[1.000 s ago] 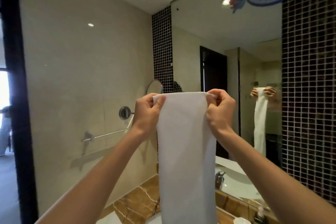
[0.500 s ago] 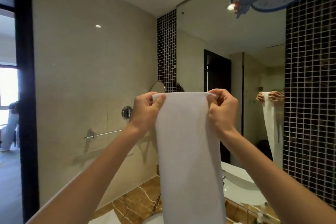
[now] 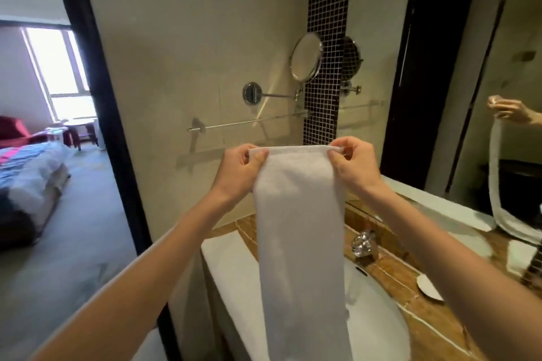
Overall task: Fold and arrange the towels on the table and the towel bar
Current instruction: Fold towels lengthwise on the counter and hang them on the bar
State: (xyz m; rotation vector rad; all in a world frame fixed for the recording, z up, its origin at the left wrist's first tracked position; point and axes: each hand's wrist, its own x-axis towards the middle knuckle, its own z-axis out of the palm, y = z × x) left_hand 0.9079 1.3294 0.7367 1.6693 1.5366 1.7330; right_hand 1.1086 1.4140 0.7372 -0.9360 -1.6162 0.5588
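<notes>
Daylight is pouring in thru the bedroom window [image 3: 58, 67], which is blowing out to near white. Bathroom side is sitting dimmer, w/ warm, soft light. Towel bar [image 3: 249, 121] is throwing a faint shadow onto the beige wall [image 3: 181, 38] below it. A pale glare streak is crossing the wall nr the round mirror [image 3: 306, 57]. Faucet [image 3: 363, 243] is glinting. Wide-angle lens is bending the dark door frame [image 3: 101, 97] & stretching things at the edges. Lower part of the towel [image 3: 299, 243] is smearing soft, w/ texture sharper nr the top. Overall pic is looking slightly soft & compressed.
</notes>
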